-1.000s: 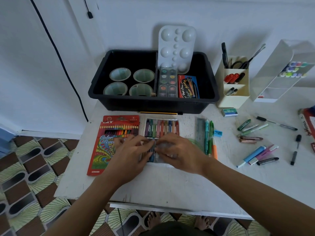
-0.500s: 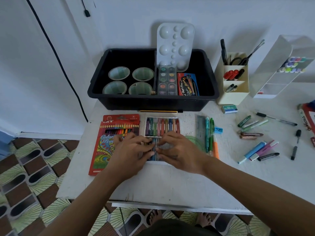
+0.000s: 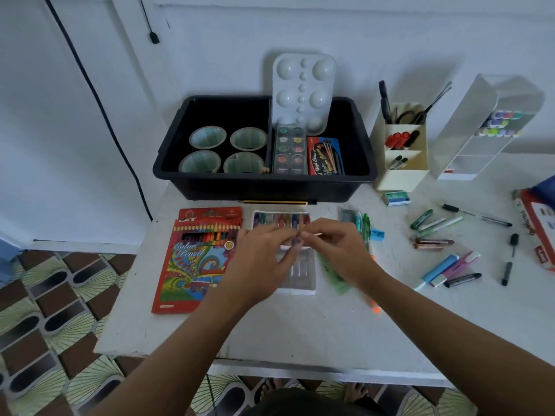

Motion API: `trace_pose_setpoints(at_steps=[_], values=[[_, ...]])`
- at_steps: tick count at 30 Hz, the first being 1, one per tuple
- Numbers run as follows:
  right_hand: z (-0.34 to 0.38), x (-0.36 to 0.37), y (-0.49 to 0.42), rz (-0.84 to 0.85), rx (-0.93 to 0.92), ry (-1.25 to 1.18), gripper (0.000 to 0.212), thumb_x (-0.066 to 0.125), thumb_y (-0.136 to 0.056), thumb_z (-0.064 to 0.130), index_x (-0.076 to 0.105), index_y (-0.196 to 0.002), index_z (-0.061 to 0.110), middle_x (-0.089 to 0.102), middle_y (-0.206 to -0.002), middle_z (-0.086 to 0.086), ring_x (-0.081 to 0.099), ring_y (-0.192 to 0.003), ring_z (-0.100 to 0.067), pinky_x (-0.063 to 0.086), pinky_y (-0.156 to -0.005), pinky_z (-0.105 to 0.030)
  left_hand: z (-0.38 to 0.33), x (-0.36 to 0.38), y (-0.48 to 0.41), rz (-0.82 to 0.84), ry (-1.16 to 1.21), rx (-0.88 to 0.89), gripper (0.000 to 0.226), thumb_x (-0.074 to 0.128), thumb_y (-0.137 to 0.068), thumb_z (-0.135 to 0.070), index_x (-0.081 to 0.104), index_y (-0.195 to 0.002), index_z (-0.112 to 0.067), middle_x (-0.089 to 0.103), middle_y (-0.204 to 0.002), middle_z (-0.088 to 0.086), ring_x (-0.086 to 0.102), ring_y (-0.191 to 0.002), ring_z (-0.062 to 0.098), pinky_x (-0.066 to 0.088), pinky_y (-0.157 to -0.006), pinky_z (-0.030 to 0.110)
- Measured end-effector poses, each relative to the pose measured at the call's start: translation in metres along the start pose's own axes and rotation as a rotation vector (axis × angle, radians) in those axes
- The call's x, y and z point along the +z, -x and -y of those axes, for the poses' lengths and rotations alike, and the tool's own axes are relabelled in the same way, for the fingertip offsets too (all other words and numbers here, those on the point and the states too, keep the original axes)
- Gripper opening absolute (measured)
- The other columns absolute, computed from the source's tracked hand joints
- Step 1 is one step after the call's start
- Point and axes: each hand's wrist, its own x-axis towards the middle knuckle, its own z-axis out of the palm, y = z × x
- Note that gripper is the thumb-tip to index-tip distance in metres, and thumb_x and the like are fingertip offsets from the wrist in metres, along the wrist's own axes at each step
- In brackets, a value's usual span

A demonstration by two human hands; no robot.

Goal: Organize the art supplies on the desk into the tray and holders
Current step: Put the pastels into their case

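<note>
Left hand (image 3: pixel 264 262), right hand (image 3: pixel 339 250) pinch one crayon (image 3: pixel 295 242) above crayon tray (image 3: pixel 300 291). Light, waxy, likely brittle; hold mid-barrel.

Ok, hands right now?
Left hand: pinches a dark crayon, blurred.
Right hand: pinches the same crayon, it seems.

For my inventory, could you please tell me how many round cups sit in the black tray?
4, all at the left end of the black tray: back-left cup, back-right cup, front-left cup, front-right cup. None appears hidden.
</note>
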Motion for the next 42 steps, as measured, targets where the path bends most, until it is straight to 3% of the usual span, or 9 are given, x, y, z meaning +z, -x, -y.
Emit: trace_pose_setpoints(at_steps=[4,8,10,14,17,24,28,35,42], values=[[0.001,-0.039,0.008,-0.159,0.003,0.166,0.009,0.067,-0.094,0.018,0.075,-0.095,0.015,0.069,-0.087,0.01,0.064,-0.085,-0.008,0.051,-0.076,-0.016,-0.025,0.026,-0.024,-0.005,0.122,0.049,0.014,0.06,-0.097,-0.037,0.062,-0.108,-0.028,0.062,-0.086,-0.013,0.06,-0.08,0.006,0.055,-0.079,0.044],[-0.012,-0.094,0.029,-0.293,-0.052,0.393,0.006,0.067,-0.094,0.013,0.071,-0.092,0.016,0.068,-0.085,0.006,0.059,-0.077,-0.006,0.044,-0.069,-0.011,-0.054,0.063,-0.047,0.097,0.102,0.118,0.012,0.056,-0.096,-0.04,0.063,-0.099,-0.031,0.064,-0.093,-0.01,0.059,-0.086,0.01,0.052,-0.082,0.045],[-0.025,-0.127,0.041,-0.306,-0.062,0.539,0.003,0.071,-0.091,0.011,0.071,-0.088,0.013,0.068,-0.083,0.002,0.059,-0.073,-0.008,0.048,-0.069,-0.019,-0.071,0.082,-0.059,0.148,0.107,0.132,0.01,0.058,-0.098,-0.039,0.063,-0.103,-0.032,0.065,-0.101,-0.01,0.058,-0.095,0.009,0.051,-0.088,0.043],[-0.052,-0.187,0.062,-0.195,0.14,0.736,0.006,0.074,-0.086,0.019,0.076,-0.091,0.015,0.072,-0.092,0.001,0.063,-0.081,-0.014,0.056,-0.076,-0.035,-0.105,0.119,-0.092,0.171,0.138,0.154,0.013,0.058,-0.1,-0.031,0.066,-0.108,-0.025,0.066,-0.101,-0.006,0.059,-0.095,0.01,0.051,-0.087,0.038],[-0.063,-0.209,0.067,-0.065,0.158,0.82,0.014,0.069,-0.085,0.03,0.076,-0.097,0.024,0.072,-0.101,0.005,0.061,-0.09,-0.015,0.055,-0.079,-0.042,-0.126,0.146,-0.121,0.174,0.079,0.137,0.015,0.059,-0.098,-0.024,0.068,-0.107,-0.017,0.068,-0.104,0.003,0.061,-0.098,0.021,0.05,-0.088,0.041],[-0.067,-0.229,0.047,0.171,0.12,0.843,0.023,0.064,-0.092,0.039,0.071,-0.112,0.03,0.07,-0.105,0.008,0.056,-0.095,-0.014,0.045,-0.088,-0.038,-0.157,0.178,-0.159,0.214,-0.055,0.009,0.017,0.068,-0.095,-0.026,0.064,-0.112,-0.024,0.068,-0.104,0.0,0.063,-0.096,0.02,0.054,-0.092,0.033],[-0.075,-0.232,0.041,0.276,0.102,0.827,0.03,0.062,-0.095,0.042,0.066,-0.121,0.027,0.066,-0.115,0.005,0.052,-0.102,-0.017,0.039,-0.086,-0.035,-0.161,0.184,-0.169,0.23,0.026,-0.089,0.022,0.073,-0.091,-0.014,0.065,-0.109,-0.024,0.069,-0.094,-0.006,0.065,-0.087,0.012,0.051,-0.085,0.023],[-0.082,-0.236,0.032,0.341,0.054,0.805,0.027,0.064,-0.093,0.039,0.067,-0.114,0.023,0.064,-0.111,0.001,0.054,-0.101,-0.019,0.046,-0.087,-0.039,-0.16,0.185,-0.177,0.28,-0.014,-0.116,0.022,0.072,-0.092,-0.015,0.075,-0.114,-0.015,0.076,-0.107,0.002,0.068,-0.096,0.014,0.055,-0.095,0.031],[-0.077,-0.229,0.026,0.316,0.033,0.794,0.02,0.061,-0.097,0.024,0.068,-0.115,0.023,0.064,-0.108,0.003,0.054,-0.099,-0.015,0.041,-0.091,-0.036,-0.157,0.154,-0.165,0.128,0.026,-0.067,0.019,0.068,-0.095,-0.018,0.077,-0.111,-0.016,0.074,-0.1,-0.006,0.061,-0.081,0.001,0.044,-0.071,0.007]])
